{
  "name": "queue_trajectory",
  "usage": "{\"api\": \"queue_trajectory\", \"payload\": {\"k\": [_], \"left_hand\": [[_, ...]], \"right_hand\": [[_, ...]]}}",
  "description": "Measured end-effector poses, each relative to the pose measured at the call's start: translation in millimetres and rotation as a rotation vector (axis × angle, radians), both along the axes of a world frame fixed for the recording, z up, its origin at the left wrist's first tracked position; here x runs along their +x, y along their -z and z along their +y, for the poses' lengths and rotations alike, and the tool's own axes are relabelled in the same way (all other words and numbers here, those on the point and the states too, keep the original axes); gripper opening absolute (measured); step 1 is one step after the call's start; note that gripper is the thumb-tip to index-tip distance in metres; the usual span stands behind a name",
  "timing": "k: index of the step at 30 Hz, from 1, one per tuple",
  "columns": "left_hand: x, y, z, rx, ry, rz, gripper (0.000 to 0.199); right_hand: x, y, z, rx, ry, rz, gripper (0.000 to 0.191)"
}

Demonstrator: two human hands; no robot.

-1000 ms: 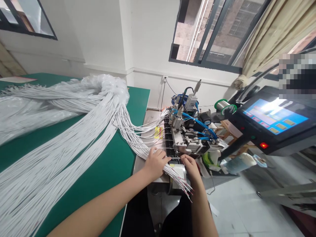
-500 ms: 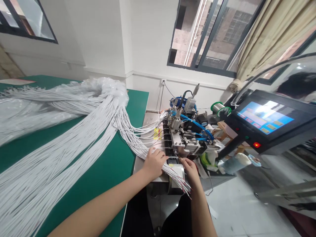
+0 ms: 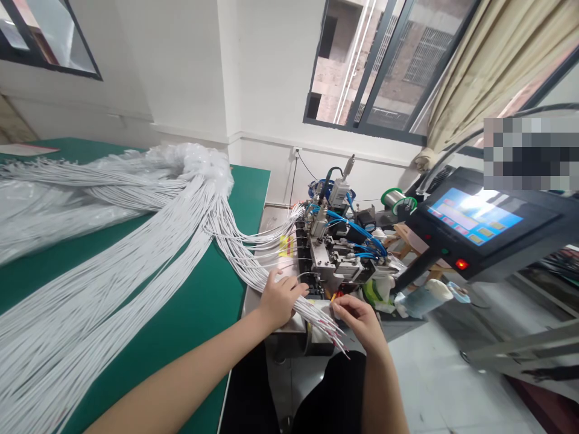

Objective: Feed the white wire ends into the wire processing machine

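My left hand (image 3: 283, 299) is closed over a thick bundle of white cables (image 3: 246, 265), close to their loose ends. The reddish-tipped cable ends (image 3: 332, 331) stick out past it toward my lap. My right hand (image 3: 359, 319) is pinched, thumb against forefinger, just right of the bundle; whatever lies between those fingertips is too small to make out. Both hands are at the near end of a bench machine (image 3: 335, 253) with metal blocks and blue air hoses. Several single cables run into its left side. A small orange-red spot shows behind my right fingertips.
A green table (image 3: 199, 307) on the left carries long masses of white cable and clear plastic wrap (image 3: 210, 163). At the right stand a touchscreen panel (image 3: 474, 217), a wire spool (image 3: 398, 201) and a bluish roll (image 3: 425, 298). Someone's blurred-out head is behind the panel.
My right hand has moved slightly down and away from the machine. The white cable stretched between my hands no longer shows there. My left hand stays on the bundle.
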State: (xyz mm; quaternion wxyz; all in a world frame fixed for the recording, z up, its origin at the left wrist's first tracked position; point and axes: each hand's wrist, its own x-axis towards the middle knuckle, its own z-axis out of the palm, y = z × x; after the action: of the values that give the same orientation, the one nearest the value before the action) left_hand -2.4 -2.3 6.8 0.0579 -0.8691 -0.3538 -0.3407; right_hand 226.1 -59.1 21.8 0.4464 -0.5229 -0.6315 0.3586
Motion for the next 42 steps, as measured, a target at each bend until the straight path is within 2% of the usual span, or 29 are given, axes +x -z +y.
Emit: {"api": "queue_trajectory", "payload": {"k": [5,16,19,25,27,29,33,42], "left_hand": [[0.1,-2.0,-0.9,-0.018,0.005,-0.005,0.024],[0.6,-1.9,-0.9,0.005,0.004,-0.008,0.023],[0.3,-0.6,-0.1,0.003,0.017,-0.004,0.023],[1.2,-2.1,-0.6,0.045,0.022,-0.042,0.027],[1.6,-2.5,-0.9,0.054,0.022,-0.052,0.025],[1.9,-2.4,-1.0,0.047,0.036,-0.051,0.024],[1.9,-1.3,-0.4,0.024,0.062,-0.039,0.024],[2.9,1.7,1.4,0.041,0.079,-0.048,0.021]], "right_hand": [[-3.9,-16.4,-5.8,0.066,-0.2,-0.16,0.02],[-11.0,-20.6,-2.2,0.153,-0.396,-0.168,0.024],[-11.7,-14.5,0.8,0.172,-0.301,-0.132,0.021],[-12.0,12.8,14.1,0.098,0.207,0.133,0.022],[-15.3,19.8,17.7,0.057,0.331,0.262,0.025],[-20.1,24.2,20.0,0.038,0.397,0.354,0.029],[-28.1,28.8,22.1,0.034,0.426,0.414,0.034],[-25.2,30.2,23.4,-0.027,0.277,0.551,0.033]]}}
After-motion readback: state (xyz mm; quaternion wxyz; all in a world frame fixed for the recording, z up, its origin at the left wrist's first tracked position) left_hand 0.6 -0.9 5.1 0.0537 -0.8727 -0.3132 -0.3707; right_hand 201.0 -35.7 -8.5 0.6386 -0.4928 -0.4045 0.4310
